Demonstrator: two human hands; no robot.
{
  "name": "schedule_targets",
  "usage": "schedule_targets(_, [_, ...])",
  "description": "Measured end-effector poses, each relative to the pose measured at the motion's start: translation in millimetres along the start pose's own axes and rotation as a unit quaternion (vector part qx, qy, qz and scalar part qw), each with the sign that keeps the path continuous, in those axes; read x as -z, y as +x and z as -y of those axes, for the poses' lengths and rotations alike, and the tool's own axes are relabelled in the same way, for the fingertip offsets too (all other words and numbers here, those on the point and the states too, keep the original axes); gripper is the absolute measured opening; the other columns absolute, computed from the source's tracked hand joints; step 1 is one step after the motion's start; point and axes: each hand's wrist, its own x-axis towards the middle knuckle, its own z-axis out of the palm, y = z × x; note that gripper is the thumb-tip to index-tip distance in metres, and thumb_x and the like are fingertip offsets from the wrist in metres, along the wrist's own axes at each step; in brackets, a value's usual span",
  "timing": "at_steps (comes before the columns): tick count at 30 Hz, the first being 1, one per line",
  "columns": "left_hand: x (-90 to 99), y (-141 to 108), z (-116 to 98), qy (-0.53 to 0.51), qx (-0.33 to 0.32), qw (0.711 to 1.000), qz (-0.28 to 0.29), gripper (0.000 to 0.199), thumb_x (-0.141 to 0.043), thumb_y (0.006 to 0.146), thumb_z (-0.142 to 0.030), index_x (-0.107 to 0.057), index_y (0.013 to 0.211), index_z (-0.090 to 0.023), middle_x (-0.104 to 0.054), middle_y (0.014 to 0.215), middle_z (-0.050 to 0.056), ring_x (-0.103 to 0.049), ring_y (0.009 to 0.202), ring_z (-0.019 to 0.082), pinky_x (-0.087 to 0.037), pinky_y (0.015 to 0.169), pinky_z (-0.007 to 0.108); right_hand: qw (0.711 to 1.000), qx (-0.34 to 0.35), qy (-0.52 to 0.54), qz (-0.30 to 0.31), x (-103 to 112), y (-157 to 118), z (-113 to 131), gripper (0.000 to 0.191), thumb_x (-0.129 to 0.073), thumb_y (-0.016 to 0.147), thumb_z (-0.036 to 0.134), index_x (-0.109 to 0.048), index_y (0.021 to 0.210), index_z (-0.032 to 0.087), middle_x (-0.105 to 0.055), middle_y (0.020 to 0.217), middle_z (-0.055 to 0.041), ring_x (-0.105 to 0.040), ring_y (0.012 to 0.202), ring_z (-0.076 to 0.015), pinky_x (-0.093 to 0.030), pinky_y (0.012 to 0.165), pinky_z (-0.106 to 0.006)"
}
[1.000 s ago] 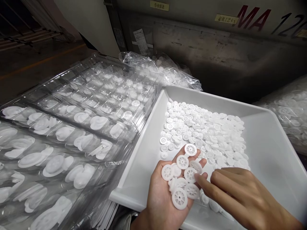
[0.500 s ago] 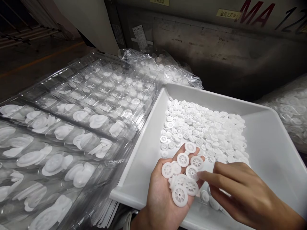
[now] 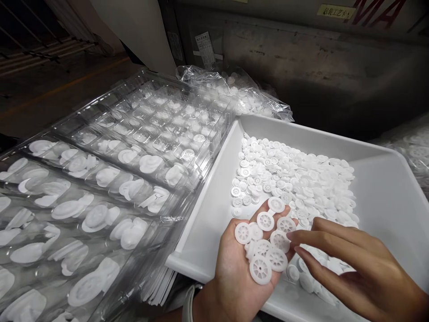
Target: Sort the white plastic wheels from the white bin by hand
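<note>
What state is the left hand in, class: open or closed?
Open: the left hand lies palm up, fingers spread, under white plastic spoked wheels.

a tray of wheels sits right of blister trays, with a bag beyond both.

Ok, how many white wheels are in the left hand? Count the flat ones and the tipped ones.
Flat white plastic wheels in the left hand: 9
Tipped wheel: 1
Total that show: 10
</note>
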Motion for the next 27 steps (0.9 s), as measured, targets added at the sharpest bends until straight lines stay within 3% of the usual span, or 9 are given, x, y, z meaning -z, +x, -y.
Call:
schedule_targets(8, [-5.1, -2.4, -0.6, 0.012, -0.013, 1.0, -0.018, 0.041, -0.038, 0.083, -0.021, -0.053, 0.12, -0.013, -0.061, 0.119, 0.013, -0.059, 0.105, 0.024, -0.044, 0.088, 0.034, 0.998, -0.029, 0.044, 0.04, 0.4, 4.8, -3.1, 0.03, -0.057, 0.085, 0.015, -0.05, 0.113, 0.023, -0.057, 0.083, 0.0003, -0.056, 0.068, -0.0115, -0.042, 0.06, -0.025])
schedule_targets(15, [-6.1, 0.1, -0.9, 0.022, -0.035, 0.995, -0.086, 0.044, -0.04, 0.081, -0.021, -0.05, 0.124, -0.017, -0.065, 0.113, 0.013, -0.061, 0.104, 0.027, -0.043, 0.092, 0.046, 0.991, -0.093, 0.085, 0.049, 6.1, 9.5, -2.9, 0.034, -0.059, 0.085, 0.023, -0.048, 0.117, 0.03, -0.06, 0.091, 0.0033, -0.056, 0.072, -0.0095, -0.044, 0.06, -0.021])
schedule_targets(24, [-8.7, 3.2, -0.1, 0.017, -0.036, 0.995, -0.088, 0.043, -0.041, 0.079, -0.015, -0.053, 0.12, -0.012, -0.065, 0.112, 0.016, -0.059, 0.106, 0.03, -0.045, 0.091, 0.046, 0.989, -0.122, 0.067, 0.043, 4.8, 6.9, -9.5, 0.035, -0.056, 0.087, 0.029, -0.047, 0.121, 0.032, -0.061, 0.099, 0.0028, -0.058, 0.082, -0.0114, -0.046, 0.067, -0.022])
schedule_targets(27, [-9.0, 3.0, 1.2, 0.018, -0.038, 0.996, -0.081, 0.041, -0.041, 0.079, -0.016, -0.056, 0.117, -0.011, -0.066, 0.11, 0.016, -0.061, 0.103, 0.027, -0.045, 0.091, 0.044, 0.992, -0.11, 0.043, 0.048, 4.4, 8.1, -9.6, 0.032, -0.052, 0.09, 0.028, -0.047, 0.122, 0.031, -0.061, 0.091, 0.0019, -0.058, 0.073, -0.0115, -0.045, 0.064, -0.024])
